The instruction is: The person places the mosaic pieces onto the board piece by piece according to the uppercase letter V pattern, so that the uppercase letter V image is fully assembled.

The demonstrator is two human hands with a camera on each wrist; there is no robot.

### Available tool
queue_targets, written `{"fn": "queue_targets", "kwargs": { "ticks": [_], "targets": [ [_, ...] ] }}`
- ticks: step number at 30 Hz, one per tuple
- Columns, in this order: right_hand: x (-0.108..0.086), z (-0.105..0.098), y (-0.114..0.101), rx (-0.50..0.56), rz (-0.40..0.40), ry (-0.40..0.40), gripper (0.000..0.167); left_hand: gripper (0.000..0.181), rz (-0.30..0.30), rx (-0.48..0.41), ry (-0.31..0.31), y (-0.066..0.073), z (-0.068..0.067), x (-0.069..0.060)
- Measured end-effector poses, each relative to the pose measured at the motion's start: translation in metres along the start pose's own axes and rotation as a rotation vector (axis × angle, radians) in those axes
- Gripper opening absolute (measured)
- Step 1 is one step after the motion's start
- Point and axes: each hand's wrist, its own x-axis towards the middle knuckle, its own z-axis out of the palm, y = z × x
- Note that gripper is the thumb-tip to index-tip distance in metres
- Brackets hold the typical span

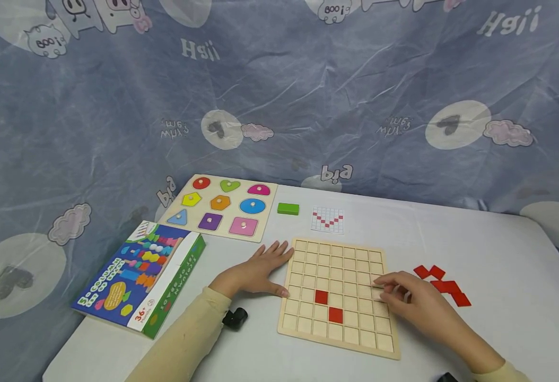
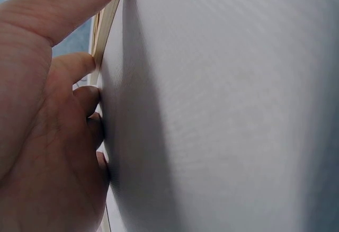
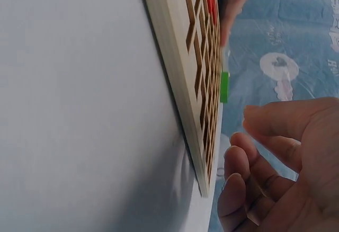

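A wooden grid board (image 1: 308,327) lies on the table, with two red squares in its cells, one (image 1: 321,297) diagonally above the other (image 1: 335,315). At the board's left edge rests the left hand (image 1: 258,270), fingers spread and thumb on the edge; the left wrist view shows this hand (image 2: 58,105) touching the edge. Over the board's right side, the right hand (image 1: 420,305) has loosely bent fingers. In the right wrist view, nothing shows between the fingers of this hand (image 3: 280,163), beside the board (image 3: 172,57). Several loose red squares (image 1: 461,299) lie to its right.
Behind the board are a small pattern card (image 1: 327,220) and a green block (image 1: 288,209). A shape puzzle (image 1: 222,228) lies at the back left, with a blue and green box (image 1: 136,276) in front of it. A black object (image 1: 235,318) is beside the left sleeve.
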Motion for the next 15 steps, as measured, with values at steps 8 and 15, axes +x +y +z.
{"fn": "queue_targets", "kwargs": {
  "ticks": [8,15],
  "targets": [
    [-0.004,-0.014,0.018,-0.043,-0.002,0.035,0.03,0.105,0.009,-0.011,0.003,0.0,-0.001,-0.002],
    [-0.006,-0.022,0.034,-0.077,-0.054,0.08,0.029,0.105,0.008,-0.01,0.008,0.001,0.0,-0.001]
  ]
}}
